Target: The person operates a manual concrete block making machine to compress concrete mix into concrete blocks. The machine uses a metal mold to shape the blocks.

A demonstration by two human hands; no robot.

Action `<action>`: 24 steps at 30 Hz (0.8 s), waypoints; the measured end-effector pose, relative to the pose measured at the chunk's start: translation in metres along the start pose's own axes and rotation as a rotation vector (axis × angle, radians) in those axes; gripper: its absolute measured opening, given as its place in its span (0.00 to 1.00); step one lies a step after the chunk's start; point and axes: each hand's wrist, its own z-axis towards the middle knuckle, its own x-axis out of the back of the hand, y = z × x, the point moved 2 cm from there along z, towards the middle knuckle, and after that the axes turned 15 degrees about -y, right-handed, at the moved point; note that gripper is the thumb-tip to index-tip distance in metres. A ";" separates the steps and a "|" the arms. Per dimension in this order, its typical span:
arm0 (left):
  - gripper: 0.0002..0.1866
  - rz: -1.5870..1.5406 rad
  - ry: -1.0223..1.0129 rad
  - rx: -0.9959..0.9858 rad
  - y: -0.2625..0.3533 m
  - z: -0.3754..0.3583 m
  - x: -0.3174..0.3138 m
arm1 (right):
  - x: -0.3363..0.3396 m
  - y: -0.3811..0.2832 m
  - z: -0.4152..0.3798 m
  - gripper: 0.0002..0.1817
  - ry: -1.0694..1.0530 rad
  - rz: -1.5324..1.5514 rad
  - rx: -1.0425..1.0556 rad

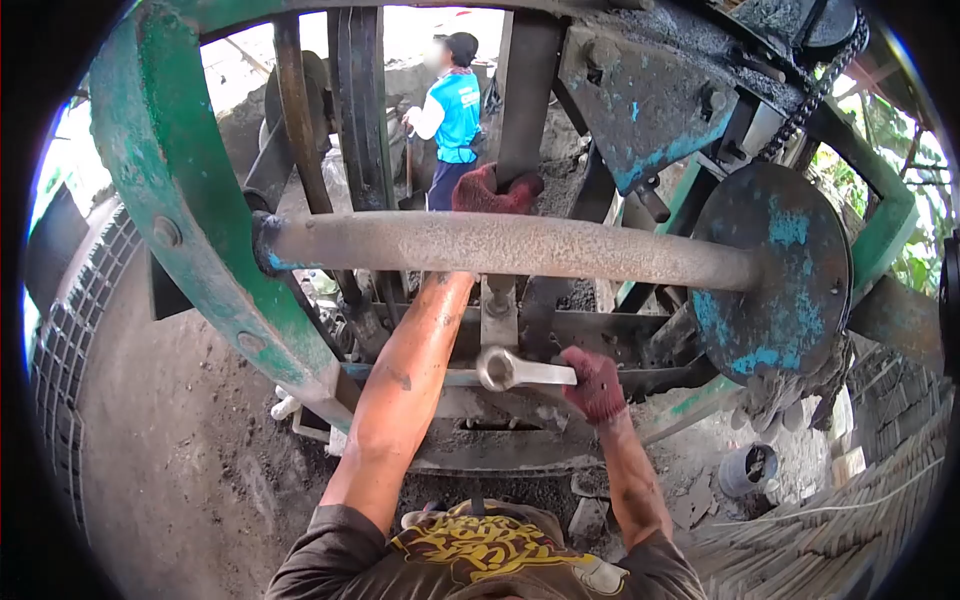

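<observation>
A steel ring wrench [527,372] is in my right hand [594,385], which wears a dark red glove and is closed around the handle end. The wrench lies nearly level, its ring end pointing left, just below a small metal block with a bolt [497,303]. My left arm passes behind a thick rusty shaft [500,243]. Beyond the shaft, my gloved left hand [495,190] curls around the lower part of a dark metal upright [525,90]; the shaft hides part of that hand.
A curved green frame [200,200] stands left, and a round plate with blue paint [775,270] closes the shaft's right end. A chain [825,85] hangs upper right. A person in a blue vest [455,115] stands behind. A bucket [748,468] sits lower right.
</observation>
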 end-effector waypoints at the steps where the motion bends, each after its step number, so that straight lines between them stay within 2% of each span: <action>1: 0.18 -0.047 -0.049 0.006 0.006 -0.005 0.000 | 0.002 0.000 0.000 0.06 0.007 0.083 0.083; 2: 0.16 -0.062 -0.071 0.033 0.009 -0.007 0.001 | -0.008 0.021 0.013 0.06 -0.007 -0.111 -0.111; 3: 0.16 -0.058 -0.076 0.032 0.010 -0.012 -0.001 | -0.015 0.030 0.002 0.06 -0.004 -0.105 -0.113; 5: 0.14 -0.162 -0.094 -0.035 0.015 -0.010 -0.001 | -0.010 0.031 0.003 0.06 -0.043 -0.325 -0.113; 6: 0.13 -0.101 -0.091 -0.046 0.007 -0.005 -0.002 | -0.013 0.034 -0.004 0.07 -0.175 -0.167 -0.214; 10: 0.18 -0.066 -0.110 -0.014 -0.005 -0.011 0.001 | -0.018 0.019 -0.048 0.09 -0.176 -0.040 -0.220; 11: 0.17 -0.171 0.000 -0.133 -0.019 -0.017 0.000 | -0.021 0.017 -0.062 0.09 -0.183 -0.036 -0.222; 13: 0.18 -0.385 0.222 -0.371 -0.054 -0.038 -0.007 | -0.024 0.018 -0.095 0.09 -0.140 -0.050 -0.449; 15: 0.20 -0.812 0.351 -0.102 -0.106 -0.093 -0.014 | -0.026 0.015 -0.127 0.09 -0.127 -0.053 -0.518; 16: 0.20 -0.811 0.354 -0.096 -0.120 -0.111 -0.018 | -0.027 0.016 -0.137 0.10 -0.110 -0.056 -0.581; 18: 0.13 -0.847 0.304 0.241 -0.152 -0.144 -0.027 | -0.035 0.024 -0.147 0.12 -0.094 -0.068 -0.568; 19: 0.13 -0.844 0.307 0.249 -0.175 -0.156 -0.028 | -0.038 0.024 -0.149 0.14 -0.066 -0.083 -0.550; 21: 0.21 0.287 -0.365 0.415 -0.209 -0.169 -0.036 | -0.042 0.019 -0.137 0.16 -0.072 -0.104 -0.497; 22: 0.21 0.283 -0.363 0.415 -0.192 -0.167 -0.035 | -0.042 0.014 -0.126 0.18 -0.072 -0.132 -0.440; 24: 0.26 -0.520 -0.350 0.568 -0.144 -0.160 -0.042 | -0.047 0.008 -0.101 0.19 -0.111 -0.110 -0.454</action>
